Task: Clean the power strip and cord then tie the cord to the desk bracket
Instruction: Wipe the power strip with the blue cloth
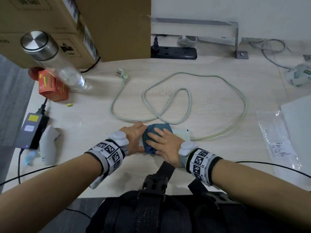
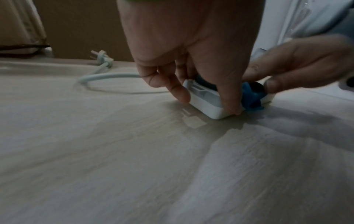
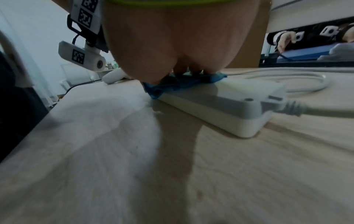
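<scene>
The white power strip (image 1: 181,134) lies on the desk near the front edge, its left half under a blue cloth (image 1: 159,129). My left hand (image 1: 137,137) grips the strip's left end (image 2: 207,106), fingers and thumb curled over its sides. On top of the cloth (image 3: 172,86) my right hand (image 1: 159,141) presses flat with straight fingers. From the strip's right end (image 3: 239,109) the pale cord (image 1: 168,101) runs off in loose loops across the desk to its plug (image 1: 123,74). The grey metal desk bracket (image 1: 235,37) stands at the back right.
A black power strip (image 1: 174,52) lies by the back wall beside a cardboard box (image 1: 75,22). At the left are a clear bottle (image 1: 55,59), an orange carton (image 1: 52,86), a power adapter (image 1: 32,130) and a white controller (image 1: 48,145). A plastic bag (image 1: 279,140) lies at the right.
</scene>
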`<state>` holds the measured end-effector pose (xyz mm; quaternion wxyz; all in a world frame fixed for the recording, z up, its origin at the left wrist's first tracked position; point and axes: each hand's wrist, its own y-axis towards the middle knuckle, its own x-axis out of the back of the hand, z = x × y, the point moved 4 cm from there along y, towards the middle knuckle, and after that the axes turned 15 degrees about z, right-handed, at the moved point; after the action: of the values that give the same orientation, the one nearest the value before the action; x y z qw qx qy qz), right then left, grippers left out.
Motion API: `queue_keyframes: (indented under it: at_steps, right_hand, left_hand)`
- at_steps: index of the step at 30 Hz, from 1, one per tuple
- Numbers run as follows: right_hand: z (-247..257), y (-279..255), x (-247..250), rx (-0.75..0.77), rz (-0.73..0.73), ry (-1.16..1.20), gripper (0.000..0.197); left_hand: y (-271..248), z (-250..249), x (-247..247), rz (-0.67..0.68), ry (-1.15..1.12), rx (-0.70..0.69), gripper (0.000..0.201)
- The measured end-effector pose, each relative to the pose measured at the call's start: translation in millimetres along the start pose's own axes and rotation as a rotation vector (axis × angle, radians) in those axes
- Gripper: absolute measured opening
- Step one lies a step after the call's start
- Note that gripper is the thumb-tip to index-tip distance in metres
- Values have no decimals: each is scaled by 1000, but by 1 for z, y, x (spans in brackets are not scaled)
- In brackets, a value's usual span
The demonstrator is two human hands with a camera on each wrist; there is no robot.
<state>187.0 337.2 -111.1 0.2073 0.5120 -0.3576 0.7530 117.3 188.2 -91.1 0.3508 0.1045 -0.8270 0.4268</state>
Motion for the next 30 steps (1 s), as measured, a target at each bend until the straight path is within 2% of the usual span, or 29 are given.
queue_keyframes:
  at_steps: [3,7,9,15,18,20,22,24,27,28,30]
  right_hand:
    - [-10,-19,10,-3,-11,21,57]
    - [-42,-76,0,-32,-23,59,55]
    - [-55,-97,-3,-51,9,75,61]
    - [-58,-88,-2,-106,124,-47,60]
    - [-55,-87,1,-110,96,-38,61]
    - [-55,-89,5,-123,70,6,60]
    - [-57,-90,10,-152,-15,112,50]
    - [-60,-92,17,-201,-141,190,39]
    - [-59,-87,33,-249,-257,283,38]
    - [-58,-83,38,-258,-265,320,37]
    - [-67,-76,40,-350,-228,391,35]
  left_hand:
    - [-2,-3,4,31,94,38,79]
    - [-2,-5,6,72,151,79,85]
    - [-4,-6,6,61,145,68,84]
    - [-4,-9,7,74,213,56,92]
    - [-2,-10,6,98,277,53,91]
    - [0,-6,7,100,228,46,86]
    - [1,0,13,124,115,28,83]
    - [4,6,24,226,-12,22,81]
    - [6,14,38,416,-83,30,96]
    - [6,17,40,427,-88,29,97]
    - [6,23,43,383,-142,43,84]
